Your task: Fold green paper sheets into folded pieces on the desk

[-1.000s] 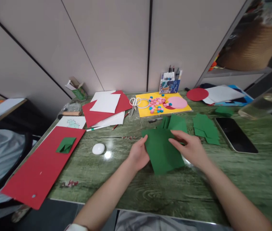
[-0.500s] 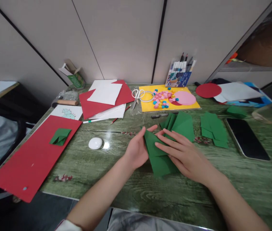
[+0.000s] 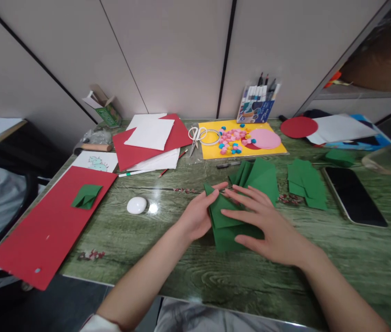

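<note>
A folded sheet of green paper is in front of me, just above the table. My left hand grips its left edge, with the thumb on top and the fingers behind. Over the right side of the sheet lies my right hand, its fingers stretched out and apart, touching the folded layer. Beyond the hands is a stack of folded green paper. More green pieces lie to the right of it. On the left, a small folded green piece rests on a long red sheet.
A white oval object sits left of my hands, and a phone lies at the right. Scissors, a yellow sheet with colourful pompoms, and a marker box stand along the back. A pencil lies behind the oval object.
My left thumb has come down onto the green paper's upper left edge. My right hand has spread, its thumb now showing over the sheet. The paper has tilted slightly.
</note>
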Tool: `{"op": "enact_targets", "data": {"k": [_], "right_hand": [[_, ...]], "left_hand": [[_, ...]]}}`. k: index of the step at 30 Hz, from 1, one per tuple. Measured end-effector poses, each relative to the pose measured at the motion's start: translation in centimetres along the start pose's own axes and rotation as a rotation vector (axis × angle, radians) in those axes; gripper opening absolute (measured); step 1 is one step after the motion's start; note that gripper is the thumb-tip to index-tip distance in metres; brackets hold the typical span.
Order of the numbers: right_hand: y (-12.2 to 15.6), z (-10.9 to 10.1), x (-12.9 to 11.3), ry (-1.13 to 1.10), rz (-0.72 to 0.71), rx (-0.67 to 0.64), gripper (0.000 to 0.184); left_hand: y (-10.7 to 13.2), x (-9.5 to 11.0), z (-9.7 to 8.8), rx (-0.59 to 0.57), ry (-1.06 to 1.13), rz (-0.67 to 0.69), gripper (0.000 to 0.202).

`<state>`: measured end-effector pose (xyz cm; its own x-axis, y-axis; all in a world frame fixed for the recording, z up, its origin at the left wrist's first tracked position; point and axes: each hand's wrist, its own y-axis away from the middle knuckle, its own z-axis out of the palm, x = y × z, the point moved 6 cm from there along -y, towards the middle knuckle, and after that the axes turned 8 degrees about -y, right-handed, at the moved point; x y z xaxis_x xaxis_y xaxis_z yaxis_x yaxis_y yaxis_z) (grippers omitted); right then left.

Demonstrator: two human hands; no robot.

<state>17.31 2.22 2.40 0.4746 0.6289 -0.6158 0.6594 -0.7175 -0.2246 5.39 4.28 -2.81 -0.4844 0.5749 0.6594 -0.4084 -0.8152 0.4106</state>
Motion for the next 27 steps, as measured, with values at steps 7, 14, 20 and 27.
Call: {"op": "enact_targets", "data": {"k": [7, 14, 20, 27], "right_hand": [[0.5, -1.7, 3.3, -0.549, 0.400, 0.279, 0.022], [0.4, 2.5, 3.5, -0.924, 0.605, -0.027, 0.028], [0.4, 2.0, 4.4, -1.019, 0.639, 0.099, 0.024], [1.0, -0.3, 6.2, -0.968, 0.632, 0.341, 0.015]], "left_hand": [[1.9, -2.1, 2.4, -0.363, -0.148, -0.251, 0.027], [2.4, -3.9, 3.0, -0.469, -0.297, -0.339, 0.028], [1.7, -2.1, 2.7, -0.388, -0.624, -0.129, 0.032], [1.1, 0.7, 1.4, -0.063, -1.190, 0.185, 0.016]]}}
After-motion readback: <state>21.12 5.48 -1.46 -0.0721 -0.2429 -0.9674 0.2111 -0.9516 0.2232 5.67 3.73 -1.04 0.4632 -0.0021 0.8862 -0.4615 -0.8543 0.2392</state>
